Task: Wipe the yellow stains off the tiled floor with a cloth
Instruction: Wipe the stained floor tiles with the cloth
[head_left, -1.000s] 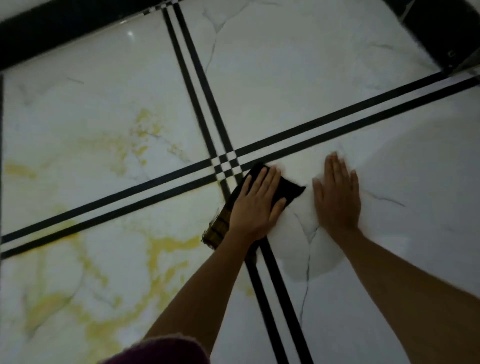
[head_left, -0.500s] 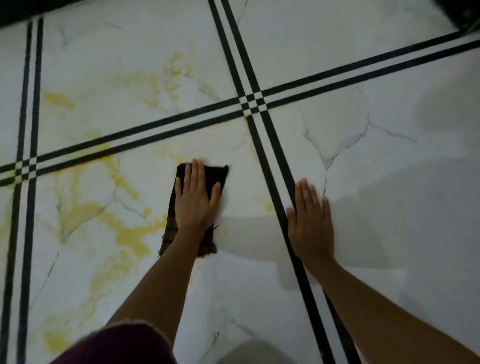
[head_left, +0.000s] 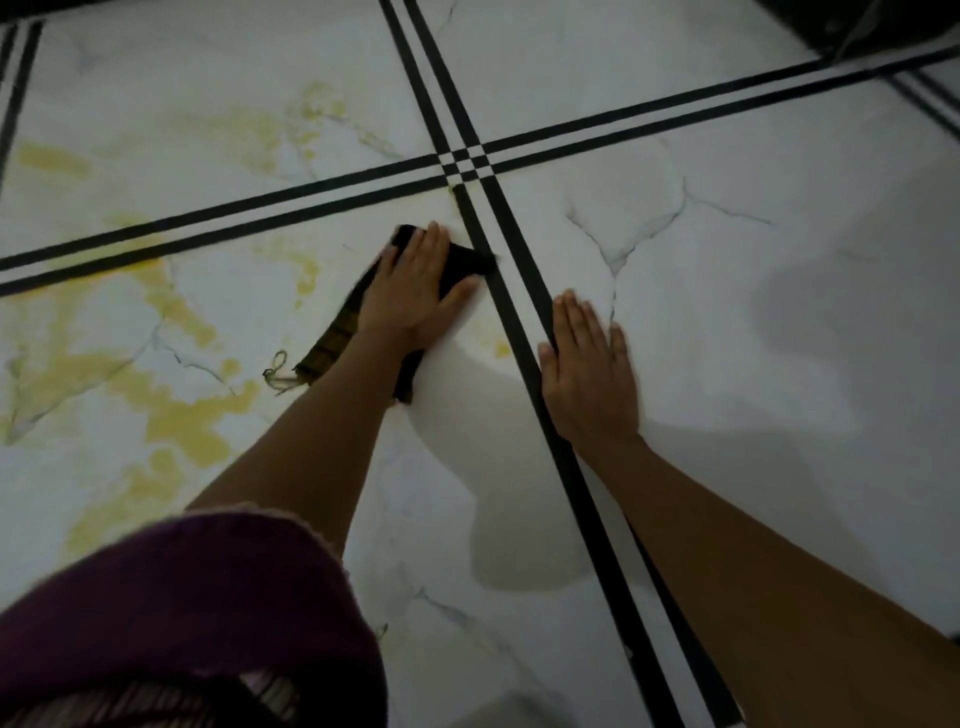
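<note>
Wiping is under way: our left hand (head_left: 415, 291), fingers straight, presses the dark cloth (head_left: 332, 343) on the tiled floor (head_left: 727, 156) just below the stripe crossing (head_left: 464, 165). Our right hand (head_left: 587, 374) lies flat, bracing, below-right of it. Next we should sweep toward the yellow stains (head_left: 176, 415), left of the crossing. No container shows.
</note>
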